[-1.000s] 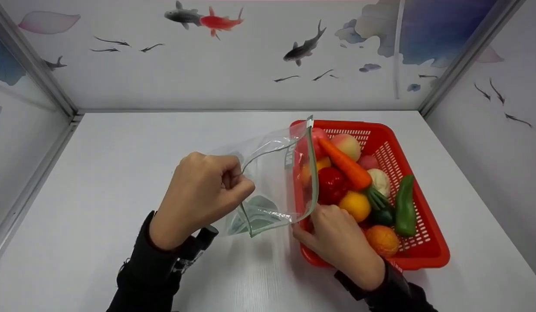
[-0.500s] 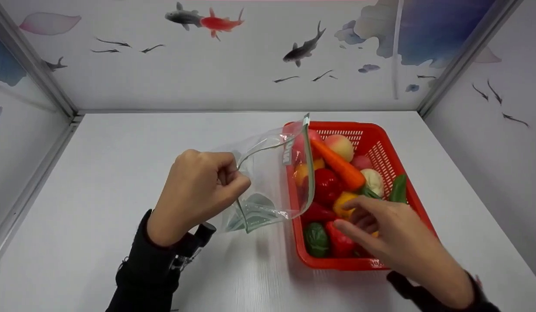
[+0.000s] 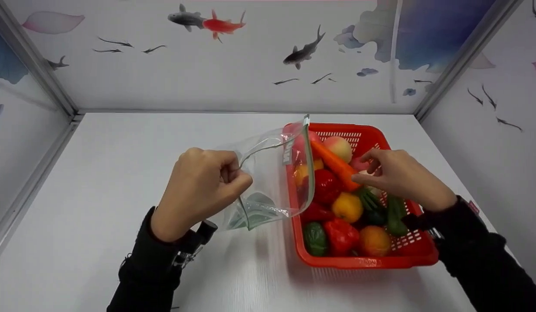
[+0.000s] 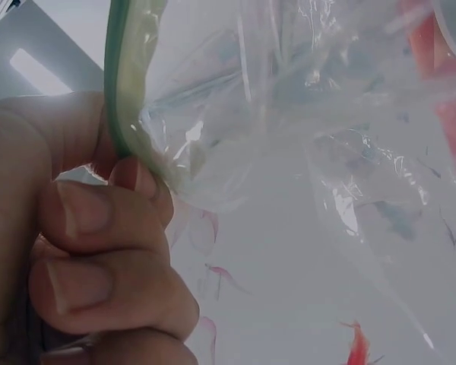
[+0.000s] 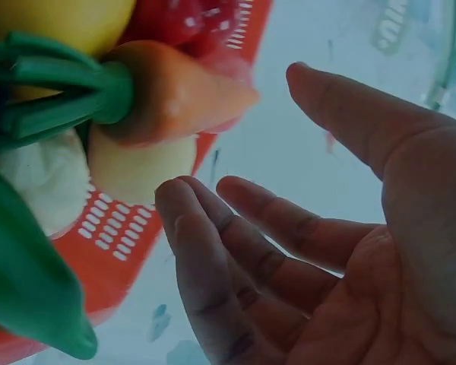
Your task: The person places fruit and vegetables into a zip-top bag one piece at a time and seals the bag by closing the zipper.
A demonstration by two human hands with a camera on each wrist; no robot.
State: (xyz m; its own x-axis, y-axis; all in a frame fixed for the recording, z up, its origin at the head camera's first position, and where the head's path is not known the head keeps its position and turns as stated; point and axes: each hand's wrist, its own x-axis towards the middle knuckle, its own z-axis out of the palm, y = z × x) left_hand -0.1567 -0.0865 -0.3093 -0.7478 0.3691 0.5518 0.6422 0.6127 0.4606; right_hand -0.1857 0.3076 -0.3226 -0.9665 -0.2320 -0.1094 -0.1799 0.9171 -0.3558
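Our left hand (image 3: pixel 203 190) is on the left, fingers curled in, pinching the green-edged lip of a clear plastic bag (image 3: pixel 270 182) between thumb and forefinger. We hold the bag up over the white table (image 3: pixel 133 260), its mouth gaping toward the right and its far edge overlapping, as we look down, the left side of a red basket (image 3: pixel 337 262). Along that side of the basket we see a dark green vegetable (image 3: pixel 315 239) near the front corner and a shiny red fruit (image 3: pixel 328 186) behind it. Next we find an orange carrot (image 3: pixel 331 160) slanting across the pile, its leafy end toward us, with a pale peach (image 3: pixel 338 147) behind it. A red pepper (image 3: pixel 341 236), a yellow fruit (image 3: pixel 347 207) and an orange (image 3: pixel 374 241) sit nearer to us. Our right hand (image 3: pixel 398 175) hovers above the basket's right half, near the carrot but apart from it, fingers loosely bent and thumb well away from them. Below that wrist we see a long green pepper (image 3: pixel 397 216) by the right wall.
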